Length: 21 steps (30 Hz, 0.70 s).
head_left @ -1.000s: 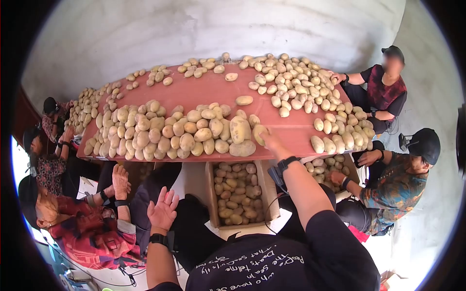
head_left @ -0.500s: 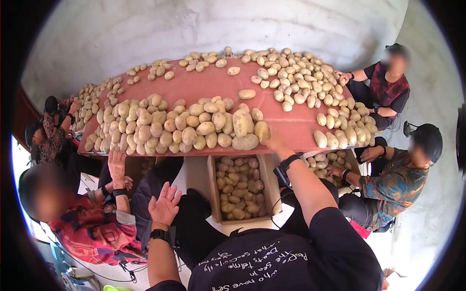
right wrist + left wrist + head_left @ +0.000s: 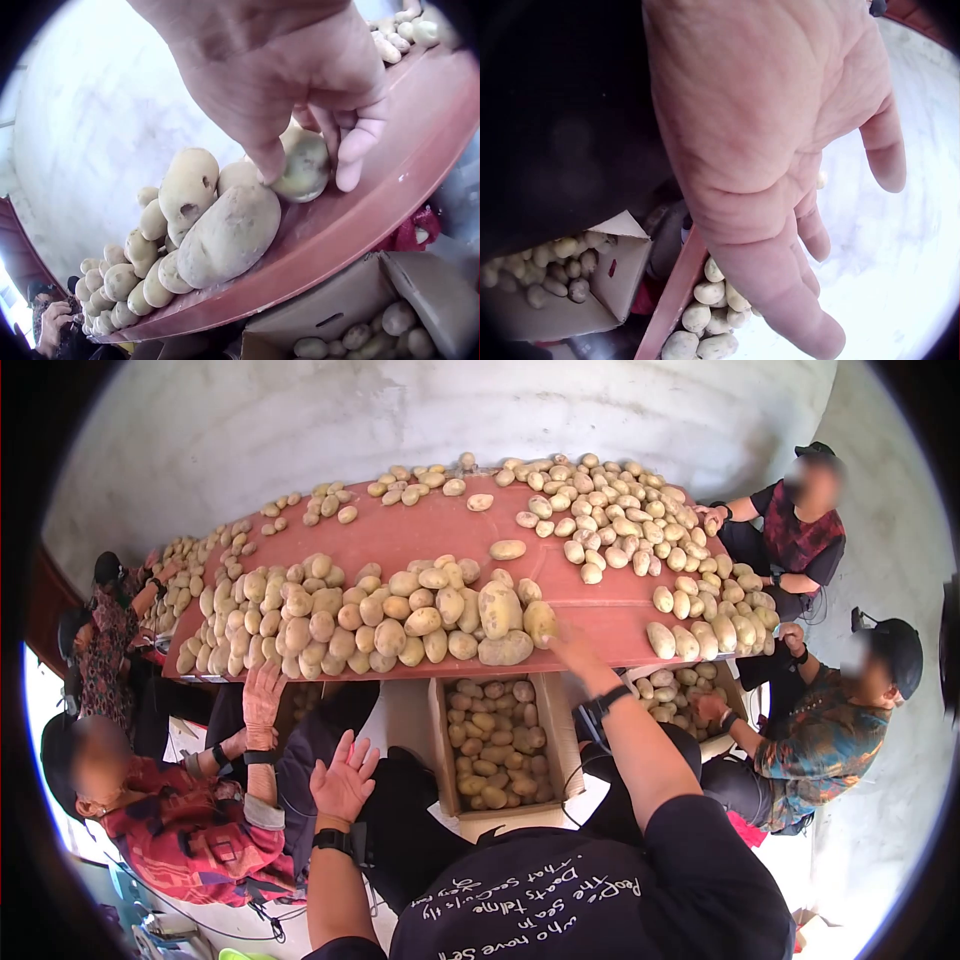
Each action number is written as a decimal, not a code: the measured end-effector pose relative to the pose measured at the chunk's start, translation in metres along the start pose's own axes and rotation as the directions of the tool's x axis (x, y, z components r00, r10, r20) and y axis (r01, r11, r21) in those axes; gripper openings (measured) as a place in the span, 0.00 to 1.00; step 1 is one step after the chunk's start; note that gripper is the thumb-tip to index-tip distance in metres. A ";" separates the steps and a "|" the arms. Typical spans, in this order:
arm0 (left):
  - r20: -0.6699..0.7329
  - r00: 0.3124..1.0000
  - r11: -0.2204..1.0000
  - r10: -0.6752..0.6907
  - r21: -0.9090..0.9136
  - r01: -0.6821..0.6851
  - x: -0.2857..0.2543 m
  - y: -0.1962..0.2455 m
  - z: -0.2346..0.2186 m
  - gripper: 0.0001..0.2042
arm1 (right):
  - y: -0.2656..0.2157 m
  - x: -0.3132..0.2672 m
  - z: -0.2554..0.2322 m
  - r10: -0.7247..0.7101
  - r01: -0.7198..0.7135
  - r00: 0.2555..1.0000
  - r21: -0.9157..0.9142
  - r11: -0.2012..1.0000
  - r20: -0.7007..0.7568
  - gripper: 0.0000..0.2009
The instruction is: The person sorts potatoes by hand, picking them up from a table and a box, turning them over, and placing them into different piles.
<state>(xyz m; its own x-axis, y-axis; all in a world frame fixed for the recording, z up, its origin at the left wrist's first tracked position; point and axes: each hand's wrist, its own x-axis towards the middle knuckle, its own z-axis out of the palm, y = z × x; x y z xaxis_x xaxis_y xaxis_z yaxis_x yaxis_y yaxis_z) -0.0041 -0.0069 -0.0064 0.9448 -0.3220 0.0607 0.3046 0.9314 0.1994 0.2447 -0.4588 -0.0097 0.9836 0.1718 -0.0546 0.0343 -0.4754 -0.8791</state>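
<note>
My right hand (image 3: 583,657) is at the right end of a heaped row of potatoes. In the right wrist view, its thumb and fingers lie around a rounded potato (image 3: 304,166) with a greenish patch. That potato stands on the red tabletop beside a large oblong potato (image 3: 232,236). Another big potato (image 3: 189,187), with dark pits, leans behind it. My left hand (image 3: 342,775) is held palm up in front of the table, fingers spread and holding nothing. The left wrist view shows that hand (image 3: 757,150) with its fingers pointing away from the camera.
Below the table edge stands a cardboard box (image 3: 557,745) of potatoes, with another box (image 3: 728,685) to the right. More potatoes (image 3: 620,520) are piled at the table's (image 3: 410,538) back right. Several people sit around; one person's hand (image 3: 264,695) touches the front edge at left.
My right hand has drawn slightly right and down from the end potato, which now shows more fully against the row. My left hand stays palm up. The neighbour at left has raised a hand to the table edge.
</note>
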 end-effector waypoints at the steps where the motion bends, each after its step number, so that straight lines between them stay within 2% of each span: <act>1: 0.013 1.000 1.000 0.016 -0.001 -0.016 -0.001 0.000 -0.002 0.39 | -0.011 -0.020 -0.004 0.046 -0.039 0.998 0.144 0.989 -0.045 0.33; 2: 0.025 0.999 0.999 0.032 -0.004 -0.032 -0.002 -0.001 -0.003 0.40 | -0.015 -0.038 -0.005 0.099 -0.072 0.992 0.286 0.956 -0.082 0.32; 3: 0.026 0.999 0.999 0.042 -0.001 -0.042 -0.004 -0.002 -0.005 0.41 | -0.004 -0.051 -0.010 0.075 -0.102 0.995 0.645 0.757 0.069 0.30; 4: 0.025 0.998 0.999 0.049 0.003 -0.049 -0.004 -0.002 -0.005 0.41 | 0.011 -0.065 -0.020 -0.001 -0.176 0.981 0.886 0.429 0.196 0.28; 5: 0.023 0.998 0.999 0.053 0.006 -0.054 -0.004 -0.001 -0.005 0.42 | 0.023 -0.077 -0.023 -0.116 -0.273 0.955 0.962 0.031 0.275 0.26; 7: 0.018 0.999 0.999 0.047 0.014 -0.047 -0.003 -0.002 -0.005 0.42 | 0.049 -0.089 -0.017 0.109 -0.049 0.993 0.998 0.028 0.045 0.24; 8: 0.018 0.999 0.999 0.043 0.017 -0.044 -0.001 -0.002 -0.004 0.43 | 0.063 -0.094 -0.016 0.216 0.067 0.973 0.997 0.051 -0.076 0.24; 9: 0.026 0.999 0.999 0.039 0.016 -0.040 0.000 -0.003 -0.003 0.42 | 0.073 -0.099 -0.018 0.191 0.070 0.978 0.996 0.052 -0.078 0.30; 13: 0.019 0.999 0.997 0.036 0.062 -0.037 0.003 -0.006 0.000 0.40 | 0.082 -0.117 -0.017 0.093 0.002 0.996 1.000 0.005 -0.002 0.39; 17: -0.001 1.000 0.996 0.029 0.083 -0.029 0.003 -0.007 0.000 0.39 | 0.085 -0.123 -0.013 0.016 0.002 1.000 1.000 -0.001 -0.002 0.38; 20: 0.001 1.000 0.996 0.023 0.089 -0.023 0.003 -0.006 0.001 0.39 | 0.078 -0.123 -0.014 0.023 0.040 0.999 0.998 0.053 -0.041 0.37; 21: -0.005 1.000 0.996 0.023 0.085 -0.023 0.003 -0.006 0.000 0.39 | 0.082 -0.121 -0.014 0.001 0.046 0.999 0.998 0.034 -0.046 0.37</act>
<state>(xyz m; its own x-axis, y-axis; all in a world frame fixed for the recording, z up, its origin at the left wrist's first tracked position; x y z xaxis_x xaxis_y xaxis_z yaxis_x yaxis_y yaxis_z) -0.0032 -0.0138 -0.0073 0.9522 -0.2993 0.0608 0.2715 0.9207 0.2803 0.1310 -0.5308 -0.0683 0.9907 0.1319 -0.0336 -0.1307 0.8529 -0.5055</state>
